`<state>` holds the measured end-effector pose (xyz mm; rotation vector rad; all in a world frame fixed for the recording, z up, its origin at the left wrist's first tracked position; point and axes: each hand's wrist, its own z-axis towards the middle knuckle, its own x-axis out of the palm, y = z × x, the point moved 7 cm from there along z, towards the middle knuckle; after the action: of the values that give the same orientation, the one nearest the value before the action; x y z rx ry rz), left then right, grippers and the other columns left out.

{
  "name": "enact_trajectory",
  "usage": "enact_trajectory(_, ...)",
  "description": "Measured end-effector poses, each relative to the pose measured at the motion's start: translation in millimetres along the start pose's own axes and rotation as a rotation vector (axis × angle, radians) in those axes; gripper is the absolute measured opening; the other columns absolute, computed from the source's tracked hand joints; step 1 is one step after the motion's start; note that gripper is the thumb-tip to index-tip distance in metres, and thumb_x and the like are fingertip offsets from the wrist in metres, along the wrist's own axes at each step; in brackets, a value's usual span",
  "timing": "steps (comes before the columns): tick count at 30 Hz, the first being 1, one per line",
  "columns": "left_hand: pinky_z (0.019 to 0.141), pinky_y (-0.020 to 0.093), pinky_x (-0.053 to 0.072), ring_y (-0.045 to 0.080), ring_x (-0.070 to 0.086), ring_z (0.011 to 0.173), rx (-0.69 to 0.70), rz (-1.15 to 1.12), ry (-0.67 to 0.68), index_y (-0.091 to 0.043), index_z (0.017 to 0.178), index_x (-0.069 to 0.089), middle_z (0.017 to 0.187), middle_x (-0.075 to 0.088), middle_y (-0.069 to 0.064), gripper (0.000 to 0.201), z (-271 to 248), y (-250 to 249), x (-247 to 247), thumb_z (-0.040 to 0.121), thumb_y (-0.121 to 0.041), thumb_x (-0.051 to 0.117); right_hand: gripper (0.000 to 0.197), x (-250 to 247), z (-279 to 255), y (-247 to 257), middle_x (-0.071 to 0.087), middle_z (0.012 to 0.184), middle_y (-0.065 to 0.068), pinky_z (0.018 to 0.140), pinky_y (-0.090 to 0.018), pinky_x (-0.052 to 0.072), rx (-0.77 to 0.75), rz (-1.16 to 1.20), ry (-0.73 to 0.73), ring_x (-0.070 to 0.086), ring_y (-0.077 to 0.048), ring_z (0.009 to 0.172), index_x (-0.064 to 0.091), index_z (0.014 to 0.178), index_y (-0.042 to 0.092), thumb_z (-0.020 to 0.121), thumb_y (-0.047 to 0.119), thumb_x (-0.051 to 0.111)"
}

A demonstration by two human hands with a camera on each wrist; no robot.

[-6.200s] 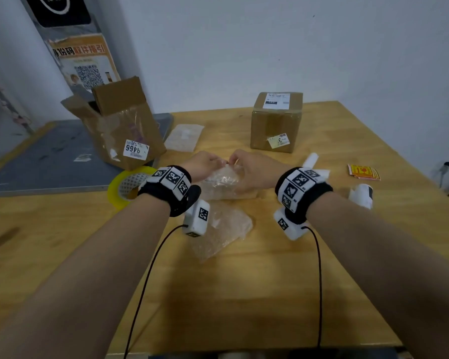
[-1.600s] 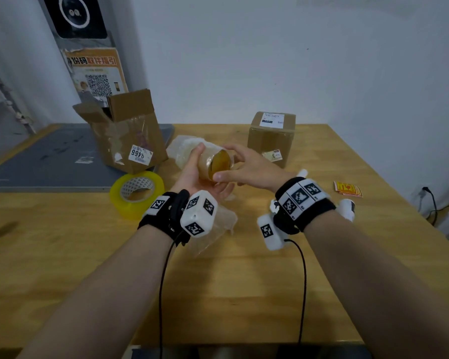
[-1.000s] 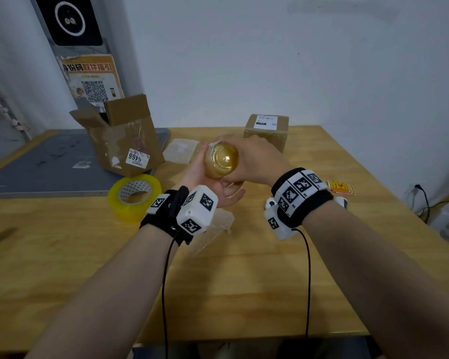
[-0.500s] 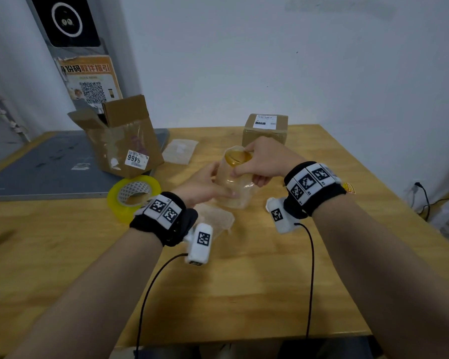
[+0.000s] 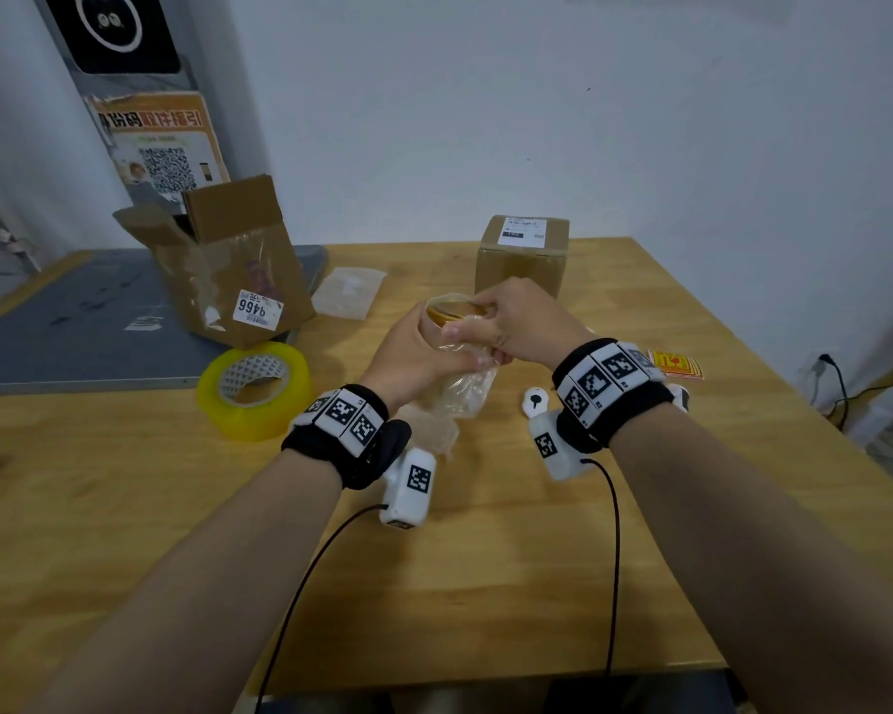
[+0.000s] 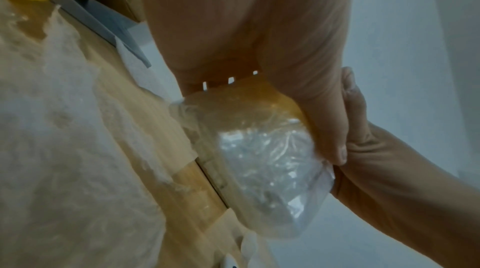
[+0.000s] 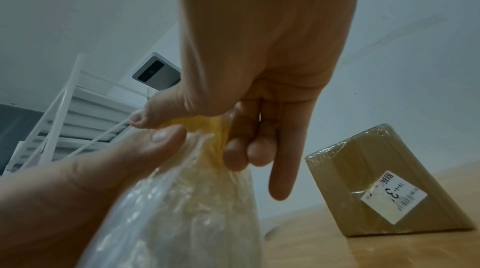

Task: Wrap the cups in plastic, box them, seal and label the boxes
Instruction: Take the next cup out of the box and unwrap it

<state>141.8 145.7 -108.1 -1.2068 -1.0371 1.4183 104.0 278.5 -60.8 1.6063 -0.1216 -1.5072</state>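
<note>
While the left hand point(image 5: 413, 353) wraps its fingers round the side of the cup point(image 5: 452, 347), the right hand point(image 5: 516, 322) pinches the plastic wrap point(image 5: 462, 391) at the amber rim, thumb and curled fingers on it and one finger pointing straight out. Both hold the cup above the wooden table point(image 5: 485, 559), near its middle, mouth upward. At ten o'clock from the cup stands an open cardboard box point(image 5: 223, 265) with its flaps up; at nine o'clock lies a yellow tape roll point(image 5: 256, 389). A sealed box point(image 5: 524, 255) bearing labels sits at one o'clock, close behind the right hand. More crumpled plastic point(image 5: 434, 430) lies on the table under the left wrist.
</note>
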Motion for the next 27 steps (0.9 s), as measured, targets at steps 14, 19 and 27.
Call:
enact_trajectory(14, 0.079, 0.025, 0.051, 0.008, 0.068, 0.096, -0.041, 0.177, -0.303, -0.021, 0.114, 0.064, 0.105, 0.072, -0.007, 0.059, 9.9, -3.1, -77.1, 0.065, -0.030, 0.095, 0.038, 22.8, 15.8, -8.5, 0.076, 0.097, -0.004, 0.077, -0.041, 0.065, 0.112, 0.224, 0.068, 0.075, -0.026, 0.087, 0.064, 0.133, 0.022, 0.108, 0.044, 0.046)
enact_trajectory(19, 0.093, 0.034, 0.054, 0.010, 0.067, 0.101, -0.060, 0.185, -0.367, -0.030, 0.114, 0.064, 0.109, 0.071, -0.009, 0.065, 13.0, 2.9, -111.9, 0.059, -0.036, 0.097, 0.028, 72.8, 23.2, -20.1, 0.076, 0.098, 0.002, 0.072, -0.037, 0.065, 0.232, -0.026, 0.426, 0.074, -0.022, 0.086, 0.075, 0.100, 0.016, 0.094, 0.043, 0.070)
enact_trajectory(27, 0.095, 0.037, 0.055, 0.011, 0.068, 0.102, -0.058, 0.207, -0.362, -0.031, 0.113, 0.063, 0.110, 0.071, -0.008, 0.060, 13.4, 8.1, -123.8, 0.063, -0.030, 0.097, 0.018, 119.6, 20.0, -28.2, 0.054, 0.055, -0.001, 0.044, -0.021, 0.039, 0.301, -0.131, 0.567, 0.046, -0.018, 0.049, 0.068, 0.082, 0.009, 0.088, 0.023, 0.078)
